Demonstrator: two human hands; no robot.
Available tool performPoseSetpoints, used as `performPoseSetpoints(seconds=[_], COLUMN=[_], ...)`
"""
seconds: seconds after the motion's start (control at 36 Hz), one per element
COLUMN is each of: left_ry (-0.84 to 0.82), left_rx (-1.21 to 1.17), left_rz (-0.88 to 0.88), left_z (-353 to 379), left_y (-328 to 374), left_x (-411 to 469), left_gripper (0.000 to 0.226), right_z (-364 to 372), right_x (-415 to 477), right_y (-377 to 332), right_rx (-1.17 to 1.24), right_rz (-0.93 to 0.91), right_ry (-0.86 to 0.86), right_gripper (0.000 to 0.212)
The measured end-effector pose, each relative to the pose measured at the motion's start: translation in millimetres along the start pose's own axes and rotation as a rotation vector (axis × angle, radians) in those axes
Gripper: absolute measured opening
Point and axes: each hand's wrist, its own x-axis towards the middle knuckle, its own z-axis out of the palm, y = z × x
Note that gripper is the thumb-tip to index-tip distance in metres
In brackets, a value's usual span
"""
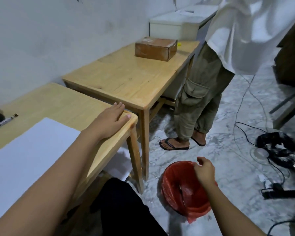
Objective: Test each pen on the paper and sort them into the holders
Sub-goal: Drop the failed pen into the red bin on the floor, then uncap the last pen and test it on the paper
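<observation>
Left hand (111, 116) flat on the table (66, 103) corner, empty; right hand (203, 170) loosely curled over the bin (168, 181), nothing seen in it — a pen (6, 120) lies near the paper (24, 150) — probably light, stiff; pinch mid-barrel

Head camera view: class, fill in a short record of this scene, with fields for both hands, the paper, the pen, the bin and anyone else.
left hand: flat on the corner of the near table
right hand: above the red bin, fingers loosely curled, nothing visible in them
paper: white sheet lying on the near table
pen: on the near table near the picture's left edge, untouched
cardboard box: on the far table
other person: standing beside the far table
</observation>
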Motion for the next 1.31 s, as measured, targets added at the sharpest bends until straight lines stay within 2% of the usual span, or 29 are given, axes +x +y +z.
performPoseSetpoints(seconds=[0.08, 0.17, 0.19, 0.31, 0.44, 0.56, 0.67, 0.81, 0.94, 1.17, 1.31], left_ry=[-0.024, 0.012, 0.035, 0.119, 0.225, 0.308, 0.364, 0.432, 0.477, 0.473, 0.498], left_rx=[-0.060, -0.107, -0.134, -0.168, -0.110, -0.069, -0.080, -0.194, -0.151, -0.041, -0.001], left_rz=[-0.046, -0.095, -0.118, -0.191, -0.299, -0.418, -0.583, -0.815, -0.915, -0.996, -0.989], left_z=[-10, -20, -25, -45, -80, -103, -117, -119, -108, -91, -88], left_y=[4, 5, 5, -5, -39, -78, -115, -155, -182, -202, -205], left_x=[-13, -31, -39, -69, -119, -169, -225, -283, -334, -355, -352], left_gripper=[0.058, 0.036, 0.035, 0.054, 0.056, 0.056, 0.055, 0.055, 0.059, 0.060, 0.059], right_z=[-7, -12, -12, -5, 11, 44, 86, 154, 221, 283, 296], right_x=[-5, -15, -19, -42, -84, -125, -164, -199, -227, -242, -239], right_y=[-21, -53, -66, -126, -214, -277, -326, -369, -404, -425, -424], right_rx=[0.036, 0.046, 0.059, 0.120, 0.227, 0.284, 0.333, 0.250, 0.137, -0.138, -0.188], right_rz=[-0.053, -0.150, -0.180, -0.340, -0.575, -0.733, -0.846, -0.957, -1.061, -1.375, -1.479], right_ry=[0.009, 0.004, -0.008, -0.048, -0.220, -0.265, -0.449, -0.627, -0.750, -0.781, -0.741], right_gripper=[0.033, 0.024, 0.023, 0.014, 0.009, 0.006, 0.005, 0.010, 0.019, 0.030, 0.023])
